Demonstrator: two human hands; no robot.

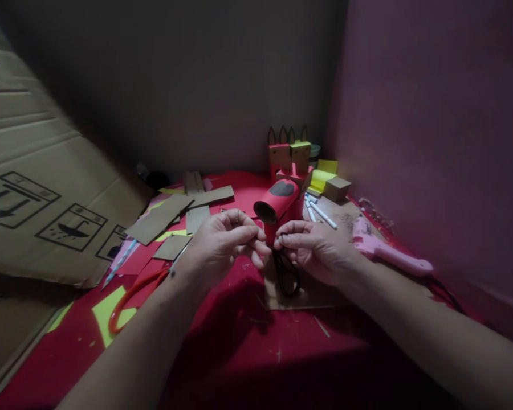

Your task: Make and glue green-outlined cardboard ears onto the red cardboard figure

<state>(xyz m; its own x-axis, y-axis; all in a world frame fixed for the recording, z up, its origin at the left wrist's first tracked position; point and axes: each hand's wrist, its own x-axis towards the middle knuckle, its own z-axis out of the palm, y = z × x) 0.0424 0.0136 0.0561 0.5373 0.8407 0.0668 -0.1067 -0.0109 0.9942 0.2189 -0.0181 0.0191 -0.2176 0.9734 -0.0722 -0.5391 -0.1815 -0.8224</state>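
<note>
My left hand (222, 242) and my right hand (316, 247) meet at their fingertips above a red cloth (239, 341). Both pinch something small between them; it is too small and dark to name. Just behind the fingers lies a red paper-covered tube (277, 205) with a dark patch on top, its open end facing me. Black-handled scissors (286, 273) lie on a cardboard piece (308, 293) under my right hand.
A pink glue gun (385, 250) lies at the right by the purple wall. Orange-handled scissors (132, 296), cardboard scraps (160, 219) and yellow paper (106, 310) lie left. Small cardboard figures (288, 154), white sticks (320, 213) and a large cardboard sheet (34, 199) surround them.
</note>
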